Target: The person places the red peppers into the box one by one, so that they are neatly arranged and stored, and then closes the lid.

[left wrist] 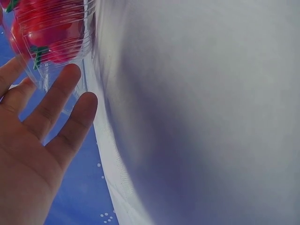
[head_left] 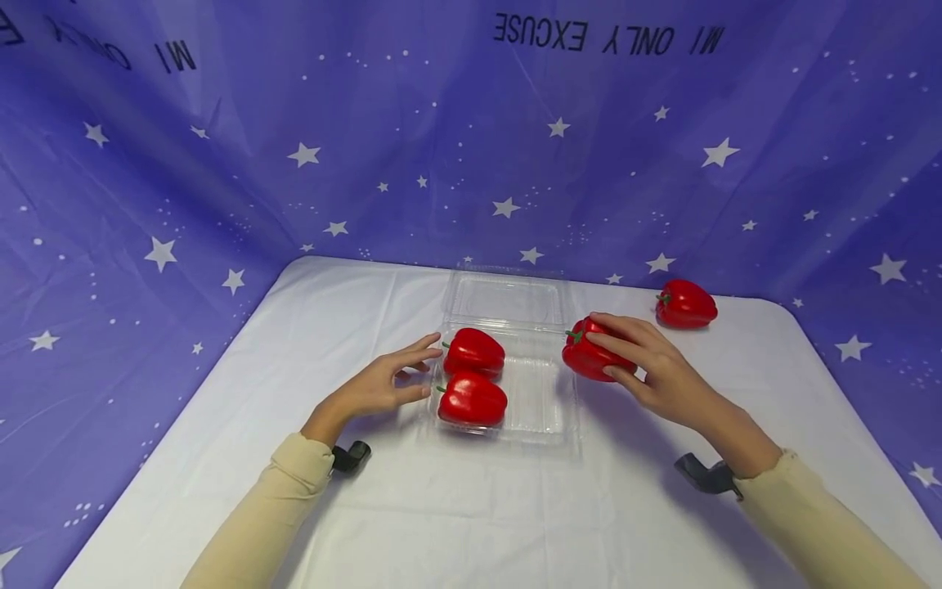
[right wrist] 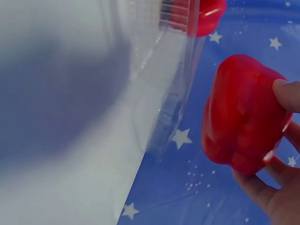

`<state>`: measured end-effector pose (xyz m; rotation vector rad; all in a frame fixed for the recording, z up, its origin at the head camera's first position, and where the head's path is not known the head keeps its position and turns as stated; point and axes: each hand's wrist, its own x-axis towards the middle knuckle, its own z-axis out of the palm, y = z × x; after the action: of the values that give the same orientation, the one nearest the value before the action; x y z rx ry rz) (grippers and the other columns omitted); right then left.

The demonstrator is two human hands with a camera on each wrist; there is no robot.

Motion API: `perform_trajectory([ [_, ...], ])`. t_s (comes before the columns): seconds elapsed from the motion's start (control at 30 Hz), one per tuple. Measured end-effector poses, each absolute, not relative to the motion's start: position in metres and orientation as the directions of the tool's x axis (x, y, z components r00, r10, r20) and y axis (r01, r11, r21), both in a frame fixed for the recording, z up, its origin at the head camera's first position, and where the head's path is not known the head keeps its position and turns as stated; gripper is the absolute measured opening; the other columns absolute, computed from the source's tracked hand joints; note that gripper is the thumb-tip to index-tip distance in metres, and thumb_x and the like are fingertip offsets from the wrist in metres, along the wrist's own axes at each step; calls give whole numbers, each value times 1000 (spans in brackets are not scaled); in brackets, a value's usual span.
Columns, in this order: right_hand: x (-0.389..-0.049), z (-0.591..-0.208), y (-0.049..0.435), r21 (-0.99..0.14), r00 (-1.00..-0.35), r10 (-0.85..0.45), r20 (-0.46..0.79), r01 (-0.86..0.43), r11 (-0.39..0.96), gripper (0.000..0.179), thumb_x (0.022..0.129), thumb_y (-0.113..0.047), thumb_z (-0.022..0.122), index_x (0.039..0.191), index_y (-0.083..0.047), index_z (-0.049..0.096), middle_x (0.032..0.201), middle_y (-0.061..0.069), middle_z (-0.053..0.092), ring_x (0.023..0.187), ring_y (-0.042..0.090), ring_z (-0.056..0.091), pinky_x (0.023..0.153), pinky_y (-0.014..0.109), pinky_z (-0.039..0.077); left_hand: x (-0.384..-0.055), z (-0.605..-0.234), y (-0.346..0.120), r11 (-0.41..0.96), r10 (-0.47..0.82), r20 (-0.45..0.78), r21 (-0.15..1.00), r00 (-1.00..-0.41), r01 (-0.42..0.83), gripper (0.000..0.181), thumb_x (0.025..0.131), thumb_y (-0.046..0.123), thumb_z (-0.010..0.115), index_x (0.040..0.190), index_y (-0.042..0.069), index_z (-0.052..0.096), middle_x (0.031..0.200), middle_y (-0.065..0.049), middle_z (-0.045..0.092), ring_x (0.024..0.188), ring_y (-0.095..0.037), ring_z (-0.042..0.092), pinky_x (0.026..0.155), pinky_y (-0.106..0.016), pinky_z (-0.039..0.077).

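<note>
My right hand (head_left: 658, 372) grips a red bell pepper (head_left: 581, 353) with a green stem, raised beside the right edge of a clear plastic clamshell box (head_left: 540, 413). The right wrist view shows the thumb and fingertips around this pepper (right wrist: 246, 112). Inside the left half of the box lie two more red bell peppers, one at the back (head_left: 474, 352) and one in front (head_left: 473, 399), stems toward the left. Just left of the box is my left hand (head_left: 379, 383), fingers extended and holding nothing. Through the box wall, the left wrist view shows red peppers (left wrist: 56, 30).
Another red bell pepper (head_left: 686, 304) lies at the table's back right. The box's transparent lid (head_left: 506, 298) is folded back, away from me. A white cloth (head_left: 412, 507) covers the table, and a purple star-patterned curtain (head_left: 441, 147) hangs behind it.
</note>
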<state>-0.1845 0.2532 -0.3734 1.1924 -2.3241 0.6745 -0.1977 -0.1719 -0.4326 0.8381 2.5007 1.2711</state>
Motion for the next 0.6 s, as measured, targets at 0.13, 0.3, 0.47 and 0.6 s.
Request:
perform_trajectory([
  [0.13, -186, -370, 247, -235, -535, -620, 574, -833, 502, 65, 73, 7, 80, 134, -7, 63, 144, 18, 54, 125, 30, 53, 105, 4, 34, -198, -433, -171, 456, 582, 63, 800, -811, 389, 67, 92, 17, 69, 152, 9, 40, 164, -5, 30, 124, -32, 59, 104, -53, 50],
  [0.3, -189, -368, 238, -237, -514, -616, 597, -846, 477, 67, 71, 8, 80, 134, -8, 62, 143, 18, 54, 124, 31, 53, 106, 3, 34, -197, -432, -171, 457, 582, 64, 799, -811, 391, 65, 92, 18, 69, 150, 8, 43, 165, -6, 29, 124, -33, 59, 103, -53, 51],
  [0.47, -194, -371, 226, -244, -491, -630, 602, -864, 440, 67, 72, 10, 79, 135, -8, 62, 143, 18, 54, 125, 31, 53, 105, 3, 36, -197, -432, -171, 457, 579, 62, 800, -813, 388, 66, 92, 18, 69, 151, 9, 42, 164, -7, 30, 124, -33, 59, 103, -54, 51],
  [0.6, -198, -374, 218, -270, -502, -643, 579, -862, 430, 65, 75, 9, 78, 135, -8, 61, 144, 18, 53, 126, 31, 52, 105, 4, 36, -197, -432, -172, 465, 579, 57, 797, -814, 386, 69, 92, 19, 69, 153, 10, 38, 163, -7, 33, 125, -33, 59, 103, -53, 51],
])
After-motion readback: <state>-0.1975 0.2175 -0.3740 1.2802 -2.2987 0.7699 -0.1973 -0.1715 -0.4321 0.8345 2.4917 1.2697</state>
